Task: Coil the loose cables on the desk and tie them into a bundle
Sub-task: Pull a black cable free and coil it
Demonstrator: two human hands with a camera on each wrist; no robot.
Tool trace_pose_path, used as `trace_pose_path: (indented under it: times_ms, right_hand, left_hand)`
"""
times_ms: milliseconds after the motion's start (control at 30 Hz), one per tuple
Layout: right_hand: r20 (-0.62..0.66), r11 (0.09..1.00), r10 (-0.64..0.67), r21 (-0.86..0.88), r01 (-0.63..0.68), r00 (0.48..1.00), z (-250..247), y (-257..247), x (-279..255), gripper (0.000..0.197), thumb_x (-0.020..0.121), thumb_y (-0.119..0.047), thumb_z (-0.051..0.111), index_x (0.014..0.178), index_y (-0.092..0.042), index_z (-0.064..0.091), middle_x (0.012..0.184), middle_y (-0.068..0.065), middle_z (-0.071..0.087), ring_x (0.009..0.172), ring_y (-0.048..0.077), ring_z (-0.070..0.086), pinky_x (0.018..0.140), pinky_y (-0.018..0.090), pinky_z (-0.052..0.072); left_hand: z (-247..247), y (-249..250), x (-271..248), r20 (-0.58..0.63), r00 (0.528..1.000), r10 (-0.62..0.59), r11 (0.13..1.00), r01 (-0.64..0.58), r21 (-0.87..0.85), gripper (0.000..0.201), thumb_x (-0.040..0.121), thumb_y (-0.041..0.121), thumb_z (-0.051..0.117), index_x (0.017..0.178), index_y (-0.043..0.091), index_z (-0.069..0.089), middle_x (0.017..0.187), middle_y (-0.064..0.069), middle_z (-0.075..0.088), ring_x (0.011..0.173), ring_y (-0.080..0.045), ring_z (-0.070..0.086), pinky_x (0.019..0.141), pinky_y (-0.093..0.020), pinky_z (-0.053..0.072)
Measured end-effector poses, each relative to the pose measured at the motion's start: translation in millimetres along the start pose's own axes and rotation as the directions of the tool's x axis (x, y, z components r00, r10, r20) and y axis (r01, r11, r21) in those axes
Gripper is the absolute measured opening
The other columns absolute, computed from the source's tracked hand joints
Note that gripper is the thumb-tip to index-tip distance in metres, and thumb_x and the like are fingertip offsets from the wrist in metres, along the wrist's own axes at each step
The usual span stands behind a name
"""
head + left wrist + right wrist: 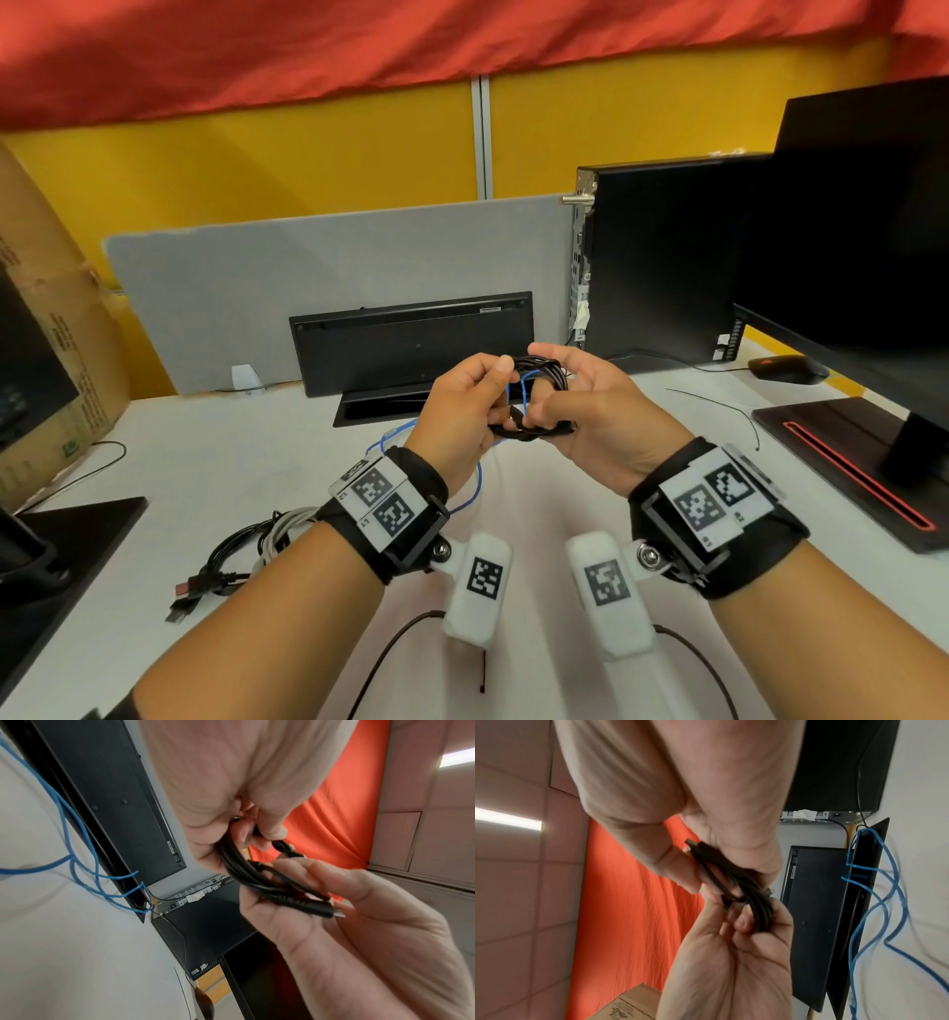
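holding a coiled black cable (pixel 534 406) above the white desk (pixel 246 462), both hands sit in front of the keyboard (pixel 411 339). the left hand (pixel 462 411) curls its fingers around the near-left part of the coil. the right hand (pixel 590 411) pinches the right part, with the plug end (pixel 331 912) lying across its fingers. a blue cable (pixel 475 488) trails loose on the desk beneath. a second cable bundle (pixel 241 555) lies near the left forearm.
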State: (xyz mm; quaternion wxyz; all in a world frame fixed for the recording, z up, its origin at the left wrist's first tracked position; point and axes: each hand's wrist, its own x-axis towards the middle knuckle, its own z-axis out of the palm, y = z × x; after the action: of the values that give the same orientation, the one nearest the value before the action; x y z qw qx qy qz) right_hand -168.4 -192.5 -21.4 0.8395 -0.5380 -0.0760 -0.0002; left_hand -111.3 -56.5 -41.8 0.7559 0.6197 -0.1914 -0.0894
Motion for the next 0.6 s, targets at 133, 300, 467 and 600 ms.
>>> trace_pose_path:
  times_ms: [133,300,467,600]
  right_hand:
    - [0.048,0.981,-0.020,-0.194,0.029,0.999,-0.2,1.6,-1.8,0.059,0.084,0.029,0.035,0.131,-0.007,0.042,0.054,-0.009,0.057,0.052,0.003,0.058,0.059,0.018,0.051]
    - [-0.022,0.930,-0.079,-0.361,0.066,0.997,3.7,1.2,1.7,0.061,0.082,0.026,0.037,0.124,-0.016,0.050,0.067,-0.002,0.058,0.074,0.016,0.056,0.088,0.041,0.050]
    - [-0.114,0.764,-0.228,-0.637,0.106,0.967,3.1,4.2,5.9,0.034,0.086,0.007,0.056,0.112,-0.015,0.062,0.082,0.005,0.072,0.084,0.032,0.070,0.088,0.048,0.055]
    - [-0.126,0.527,-0.449,-0.837,0.149,0.884,-7.4,8.4,6.6,0.005,0.079,-0.018,0.078,0.083,-0.016,0.078,0.067,-0.006,0.070,0.056,-0.001,0.060,0.064,0.017,0.047]
  left_hand:
    - [0.4,-1.6,-0.9,0.004,1.000,0.003,1.000,-0.003,-0.025,0.024,0.103,0.021,0.043,0.090,0.010,0.061,0.060,0.003,0.040,0.055,-0.010,0.034,0.063,-0.029,0.050]
    - [-0.2,-0.1,0.4,-0.050,0.998,0.045,0.999,-0.044,0.024,0.023,0.103,0.020,0.042,0.091,0.008,0.058,0.057,0.007,0.047,0.056,-0.010,0.038,0.064,-0.030,0.047]
    - [-0.3,4.7,2.0,-0.158,0.987,0.034,0.998,-0.042,-0.050,0.025,0.104,0.021,0.042,0.085,0.010,0.055,0.056,0.005,0.034,0.055,-0.011,0.030,0.066,-0.032,0.041]
    - [-4.5,12.1,5.0,-0.248,0.969,-0.013,0.981,-0.036,-0.193,0.027,0.104,0.026,0.041,0.084,0.012,0.051,0.061,0.003,0.025,0.053,-0.010,0.026,0.067,-0.029,0.042]
